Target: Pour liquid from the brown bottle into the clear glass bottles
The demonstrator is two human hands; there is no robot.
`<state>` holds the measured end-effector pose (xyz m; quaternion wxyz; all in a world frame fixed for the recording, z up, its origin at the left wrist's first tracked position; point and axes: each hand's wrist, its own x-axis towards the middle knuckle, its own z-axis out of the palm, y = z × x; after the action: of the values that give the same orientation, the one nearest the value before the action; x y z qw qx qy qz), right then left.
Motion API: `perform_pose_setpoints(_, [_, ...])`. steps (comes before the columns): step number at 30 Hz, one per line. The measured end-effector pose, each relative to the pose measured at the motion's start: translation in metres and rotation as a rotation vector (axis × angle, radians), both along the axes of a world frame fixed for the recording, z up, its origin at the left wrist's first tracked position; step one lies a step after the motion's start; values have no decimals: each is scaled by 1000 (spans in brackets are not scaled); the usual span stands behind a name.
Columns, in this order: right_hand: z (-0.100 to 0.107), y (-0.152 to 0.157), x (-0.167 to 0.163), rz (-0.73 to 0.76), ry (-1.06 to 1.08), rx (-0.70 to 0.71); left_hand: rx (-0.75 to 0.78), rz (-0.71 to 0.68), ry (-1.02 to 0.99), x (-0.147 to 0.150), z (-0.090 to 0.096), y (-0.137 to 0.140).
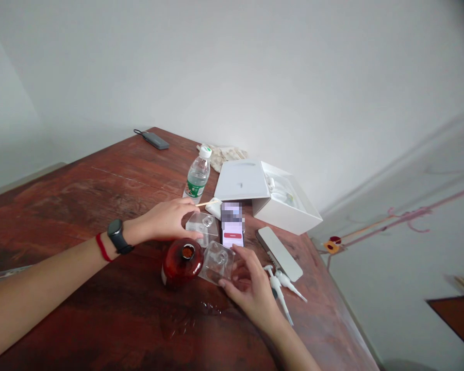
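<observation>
Two hands worked over the wooden table (81,196). The left hand (166,220), with a black watch (116,236) and a red band (102,247) at the wrist, pinched a thin wooden stick (204,204) between thumb and fingertips, and its fingers rested on the edge of one clear plastic piece (204,225). The right hand (251,288) held a second clear plastic piece (217,262) by its near edge, fingers curled narrowly around it; this piece touched the side of a single dark red glass bottle (181,262), which stood upright with its mouth open; what it held could not be told. So there were two clear pieces, each with a round well at its middle, lying close together at the table's middle. Just behind them one phone (232,231) lay with its screen lit. One plastic water bottle (197,176) with a white cap stood behind that, and whether it held water could not be told. One white box (290,211) lay open, its lid (242,180) leaning up, with white and pale parts inside, too small to name. Beside the right hand lay two white pump nozzles (282,283) and one flat silver slab (279,253). One grey device (156,140) with a cable sat at the far edge, and one cloth (228,154) lay by the wall.
</observation>
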<state>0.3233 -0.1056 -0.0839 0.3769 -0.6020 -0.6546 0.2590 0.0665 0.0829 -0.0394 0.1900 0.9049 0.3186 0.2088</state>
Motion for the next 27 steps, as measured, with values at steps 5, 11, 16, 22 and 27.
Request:
perform_pose_setpoints(5, [7, -1, 10, 55, -54, 12, -49, -61, -13, -22, 6, 2])
perform_pose_setpoints(11, [21, 1, 33, 76, -17, 23, -62, -89, -63, -38, 8, 5])
perform_pose_setpoints(16, [34, 1, 53, 70, -109, -43, -125, -98, -80, -45, 4, 3])
perform_pose_setpoints(22, [41, -4, 68, 69, -86, -145, -161, -56, -119, -64, -10, -4])
perform_pose_setpoints(27, [51, -6, 74, 81, -81, -255, -168, -61, -129, -72, -17, -5])
